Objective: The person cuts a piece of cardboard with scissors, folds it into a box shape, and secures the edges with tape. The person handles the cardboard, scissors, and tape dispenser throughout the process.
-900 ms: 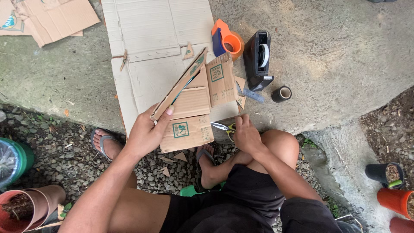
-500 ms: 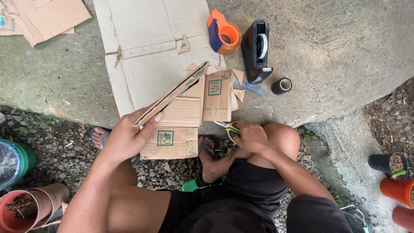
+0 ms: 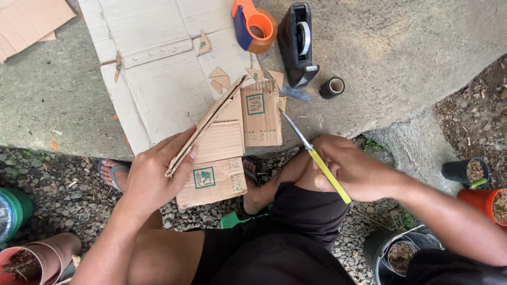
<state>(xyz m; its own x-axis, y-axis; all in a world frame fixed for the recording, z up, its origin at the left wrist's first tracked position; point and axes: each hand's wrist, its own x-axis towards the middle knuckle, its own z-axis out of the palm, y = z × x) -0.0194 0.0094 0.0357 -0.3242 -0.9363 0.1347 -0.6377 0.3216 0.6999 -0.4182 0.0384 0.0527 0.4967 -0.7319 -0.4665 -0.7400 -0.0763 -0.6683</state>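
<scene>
Left hand (image 3: 153, 177): clasped on folded cardboard piece (image 3: 224, 142), which overhangs concrete slab edge (image 3: 63, 142). Right hand (image 3: 354, 169): closed round yellow-handled scissors (image 3: 311, 150), blades at the piece's right edge. Beyond the piece: flat cardboard sheet (image 3: 158, 68), orange tape gun (image 3: 253, 24), black tape dispenser (image 3: 297, 45), small tape roll (image 3: 332, 87). Left of the piece: bare slab.

A garden yard: gravel ground (image 3: 63, 190), concrete slab (image 3: 401, 53), plant pots (image 3: 483, 198).
</scene>
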